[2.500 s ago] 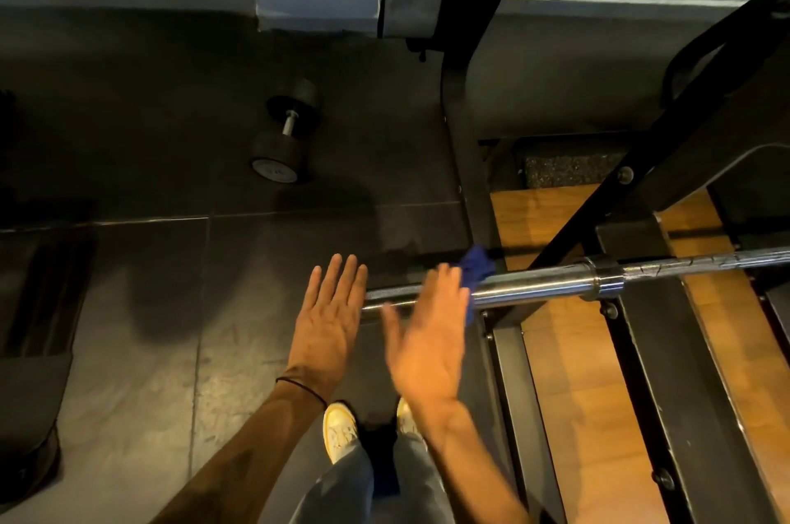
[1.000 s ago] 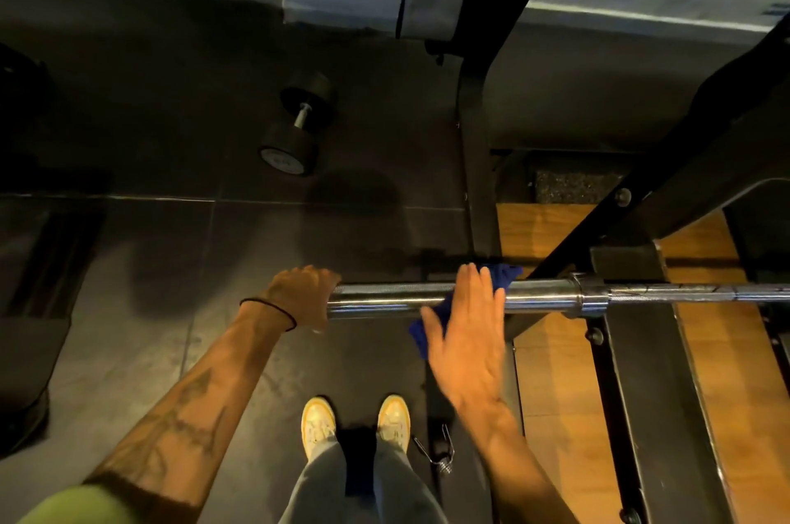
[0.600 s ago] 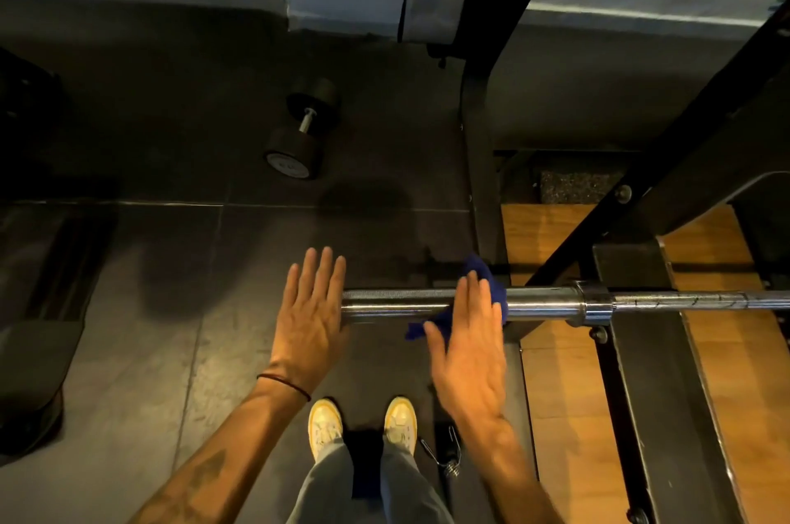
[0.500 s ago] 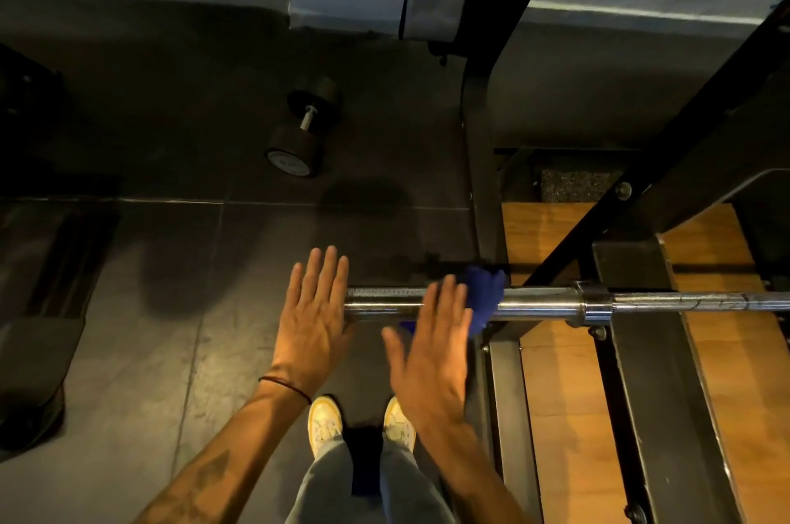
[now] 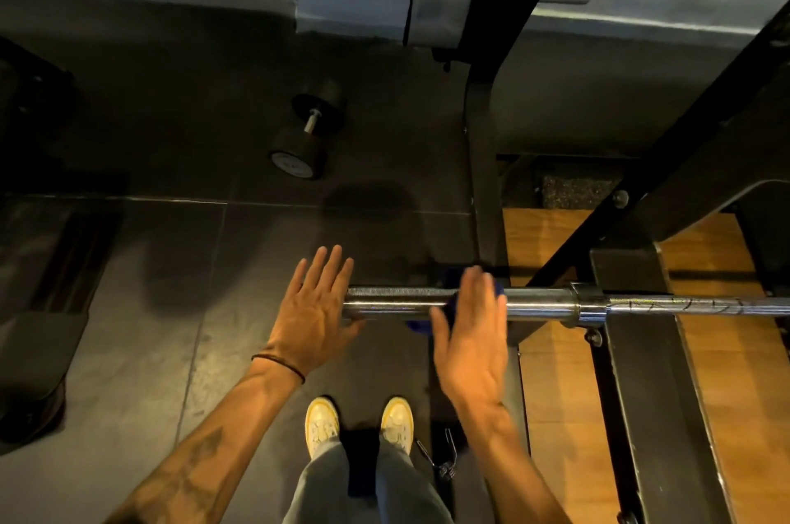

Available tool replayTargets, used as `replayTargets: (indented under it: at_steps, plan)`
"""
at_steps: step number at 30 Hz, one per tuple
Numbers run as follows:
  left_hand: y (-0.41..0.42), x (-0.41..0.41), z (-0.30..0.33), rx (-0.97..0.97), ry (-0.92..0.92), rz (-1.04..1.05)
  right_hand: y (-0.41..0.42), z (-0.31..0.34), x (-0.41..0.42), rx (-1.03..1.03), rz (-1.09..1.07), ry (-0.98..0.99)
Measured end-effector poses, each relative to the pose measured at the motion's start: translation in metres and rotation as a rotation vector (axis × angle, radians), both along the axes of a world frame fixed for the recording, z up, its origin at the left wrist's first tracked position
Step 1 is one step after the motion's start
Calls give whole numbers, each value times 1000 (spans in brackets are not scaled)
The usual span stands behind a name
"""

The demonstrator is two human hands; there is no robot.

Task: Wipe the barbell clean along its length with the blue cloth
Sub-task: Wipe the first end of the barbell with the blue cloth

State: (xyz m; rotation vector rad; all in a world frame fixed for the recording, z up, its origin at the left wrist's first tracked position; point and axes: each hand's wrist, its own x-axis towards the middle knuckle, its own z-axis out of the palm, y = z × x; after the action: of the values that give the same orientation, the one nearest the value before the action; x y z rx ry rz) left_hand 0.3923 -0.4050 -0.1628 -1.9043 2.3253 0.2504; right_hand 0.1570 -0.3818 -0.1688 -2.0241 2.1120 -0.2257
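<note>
1. Head view, the bar: the barbell point(image 5: 534, 303) lies level across the frame. Its thick chrome sleeve has its free end at the left, and a collar point(image 5: 588, 305) sits further right. Beyond the collar the thinner shaft runs off the right edge, over the black rack point(image 5: 632, 352).

2. Head view, right hand: the right hand point(image 5: 468, 335) lies flat on top of the sleeve with its fingers straight and close together. It presses the blue cloth point(image 5: 449, 312) onto the metal. The cloth is mostly hidden, showing only at the fingertips and below the bar beside the thumb.

3. Head view, left hand: the left hand point(image 5: 314, 318) is flat with fingers straight and slightly spread. Its thumb side is against the sleeve's free end, apparently steadying it. It grips nothing.

4. Head view, surroundings: a dumbbell point(image 5: 305, 132) lies on the dark floor well beyond the bar. A spring clip point(image 5: 440, 459) lies near the right shoe.

5. Step in hand: this looks like wiping of the sleeve, near its outer end. The shaft right of the collar appears still to be done.

6. Next move: it calls for sliding the cloth along the sleeve towards the collar under steady downward pressure. Wrapping the cloth round would help reach the underside, since a flat palm cleans only the top.
</note>
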Motion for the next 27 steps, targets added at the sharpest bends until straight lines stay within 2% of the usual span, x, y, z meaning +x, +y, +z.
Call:
replayTargets:
  at_steps: [1, 2, 5, 7, 9, 11, 12, 14, 16, 17, 19, 20, 21, 22, 25, 27]
  plan:
    - [0, -1, 0, 13, -12, 15, 0, 3, 9, 60, -123, -35]
    - [0, -2, -1, 28, -20, 28, 2, 8, 26, 101, -147, -30]
    - [3, -3, -2, 34, -22, 38, 15, 5, 46, 106, 206, 39]
    - [4, -4, -2, 23, -12, 39, 8, -1, 14, 32, 312, 43]
    - [5, -6, 0, 22, -37, 44, 3, 3, -7, 16, 129, -41]
    - [7, -6, 1, 30, -88, 35, -1, 12, 13, 120, -16, -23]
    - [9, -6, 0, 33, -102, 37, 2, 16, 31, 134, 23, 3]
    - [13, -6, 0, 37, -88, 47, 13, 12, 50, 112, 264, -3]
    - [16, -8, 0, 40, -66, 56, 10, 4, 32, 56, 405, 30]
    - [17, -9, -1, 37, -55, 58, 6, 2, 18, 22, 350, 25]
    - [15, -10, 3, 37, -23, 60, 1, 6, 0, 5, 14, -65]
    - [12, -9, 5, 60, -1, 54, -1, 6, 4, 64, -123, -97]
    - [7, -7, 8, 93, 30, 44, 0, 10, 17, 94, -162, -100]
    - [-1, -5, 10, 126, 77, 34, 3, 13, 32, 82, -95, -77]
    - [-29, -6, 16, 309, 218, 32, 12, 7, 47, 61, 289, -45]
    - [-42, -12, 20, 466, 190, 27, 2, 6, 25, 30, 336, -42]
